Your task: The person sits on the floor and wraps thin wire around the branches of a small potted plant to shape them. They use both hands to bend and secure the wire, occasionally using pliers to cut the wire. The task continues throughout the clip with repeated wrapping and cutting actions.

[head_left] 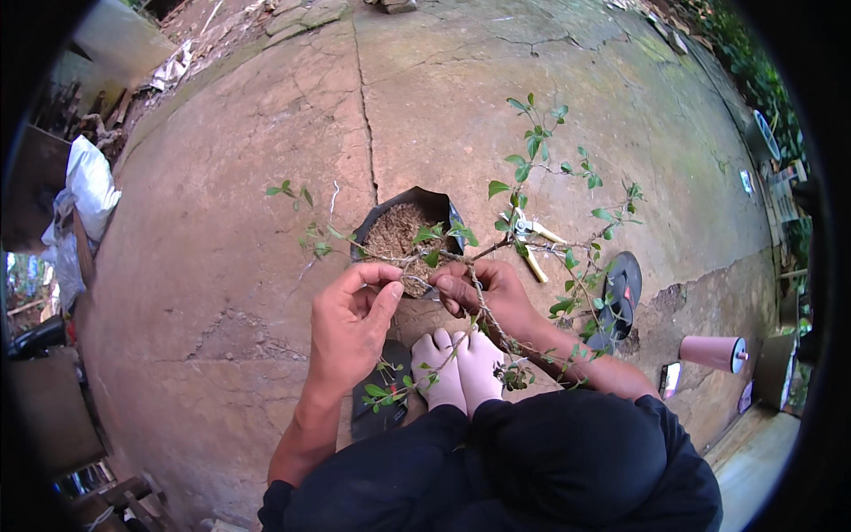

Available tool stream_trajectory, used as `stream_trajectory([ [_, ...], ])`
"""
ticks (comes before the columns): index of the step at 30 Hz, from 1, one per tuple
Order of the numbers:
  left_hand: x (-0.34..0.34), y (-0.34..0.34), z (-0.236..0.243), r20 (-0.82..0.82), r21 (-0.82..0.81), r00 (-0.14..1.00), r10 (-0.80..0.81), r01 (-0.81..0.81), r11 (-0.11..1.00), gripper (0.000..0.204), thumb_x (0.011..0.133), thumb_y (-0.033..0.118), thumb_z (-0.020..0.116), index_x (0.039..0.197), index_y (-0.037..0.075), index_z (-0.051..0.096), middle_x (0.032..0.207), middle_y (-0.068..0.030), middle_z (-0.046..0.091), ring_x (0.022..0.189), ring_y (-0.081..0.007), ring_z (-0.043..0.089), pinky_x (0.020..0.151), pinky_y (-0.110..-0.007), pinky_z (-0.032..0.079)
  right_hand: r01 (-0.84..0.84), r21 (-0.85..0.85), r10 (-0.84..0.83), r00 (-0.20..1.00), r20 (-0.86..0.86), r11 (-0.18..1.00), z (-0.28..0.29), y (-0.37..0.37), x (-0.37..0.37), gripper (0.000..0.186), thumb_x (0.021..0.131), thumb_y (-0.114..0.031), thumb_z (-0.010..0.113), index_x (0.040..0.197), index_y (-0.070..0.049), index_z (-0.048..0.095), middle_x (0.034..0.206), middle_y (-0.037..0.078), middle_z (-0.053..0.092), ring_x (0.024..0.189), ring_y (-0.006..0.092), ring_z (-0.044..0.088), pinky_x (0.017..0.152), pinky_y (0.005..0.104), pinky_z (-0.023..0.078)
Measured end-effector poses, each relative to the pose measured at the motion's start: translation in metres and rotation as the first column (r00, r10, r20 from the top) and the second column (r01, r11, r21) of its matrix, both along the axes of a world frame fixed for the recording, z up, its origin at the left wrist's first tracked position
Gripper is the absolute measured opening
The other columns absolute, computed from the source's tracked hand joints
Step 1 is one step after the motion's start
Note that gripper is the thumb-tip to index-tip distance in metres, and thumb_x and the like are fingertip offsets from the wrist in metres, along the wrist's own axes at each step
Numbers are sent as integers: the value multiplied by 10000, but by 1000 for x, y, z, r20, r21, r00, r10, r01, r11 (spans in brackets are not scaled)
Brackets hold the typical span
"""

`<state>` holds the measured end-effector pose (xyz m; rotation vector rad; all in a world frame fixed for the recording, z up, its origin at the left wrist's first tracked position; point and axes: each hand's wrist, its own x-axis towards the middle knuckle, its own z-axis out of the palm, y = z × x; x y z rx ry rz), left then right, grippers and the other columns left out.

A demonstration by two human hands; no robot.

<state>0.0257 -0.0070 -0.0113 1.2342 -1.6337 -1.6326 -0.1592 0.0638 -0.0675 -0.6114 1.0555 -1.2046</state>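
A small leafy tree (pixel 479 255) with thin, bending branches grows from a black plant bag (pixel 450 211) of brown, fibrous soil (pixel 396 232). Over the bag's near edge, my left hand (pixel 350 324) pinches a thin pale wire (pixel 417 280) between thumb and forefinger beside a low branch. Opposite it, my right hand (pixel 492 297) is closed at the wire's other side, against the branches; its fingertips are partly hidden. Leafy shoots hang over my right forearm and down past my feet. Pruning shears (pixel 532 244) with pale handles lie on the ground right of the bag.
Cracked concrete (pixel 239 195) surrounds the bag. My feet in pale pink socks (pixel 443 368) stand close to it. Black sandals (pixel 623 288) lie at right and beside my left foot. Further right are a phone (pixel 671 379) and a pink tumbler (pixel 709 352); white plastic bags (pixel 89 182) sit far left.
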Motion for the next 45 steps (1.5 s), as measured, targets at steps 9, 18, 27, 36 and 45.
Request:
stream_trajectory([
  [9, -7, 9, 0, 42, -194, 999, 23, -15, 981, 186, 893, 7, 639, 1075, -29, 644, 849, -27, 629, 636, -26, 510, 542, -201, 403, 53, 101, -69, 985, 159, 993, -12, -1, -4, 240, 934, -222, 662, 1004, 8, 667, 727, -1, 615, 621, 62, 544, 576, 206, 429],
  [18, -7, 6, 0, 92, -197, 996, -6, 24, 980, 174, 885, 23, 645, 1047, -33, 675, 818, -25, 592, 624, -33, 467, 539, -202, 386, -27, -193, -48, 927, -373, 981, -2, 9, -2, 244, 945, -168, 637, 1083, 29, 682, 789, 38, 669, 694, 66, 567, 626, 246, 475],
  [27, -8, 10, -7, -23, -180, 997, 73, -76, 981, 175, 914, 87, 648, 1037, -34, 681, 753, -21, 634, 587, -17, 544, 510, -193, 428, 3, -245, -79, 950, -302, 969, -3, -1, 1, 229, 961, -164, 612, 1049, 39, 670, 804, 19, 640, 715, 65, 543, 626, 235, 446],
  [36, 3, -15, -17, 80, -647, 948, 309, -187, 739, 191, 897, 44, 625, 1080, 5, 667, 1015, -98, 660, 948, -187, 617, 802, -286, 468, 112, -241, -142, 983, -113, 964, -14, 0, 7, 217, 958, -187, 622, 1025, 15, 664, 807, -3, 619, 731, 54, 523, 643, 217, 424],
  [45, 9, -15, -34, 32, -407, 994, 104, -82, 910, 225, 847, 60, 708, 1055, -21, 681, 945, -131, 701, 876, -180, 656, 781, -293, 498, 127, -90, -144, 966, -213, 988, -24, 7, 9, 215, 960, -205, 616, 1026, -2, 641, 815, 10, 616, 722, 68, 531, 657, 224, 431],
])
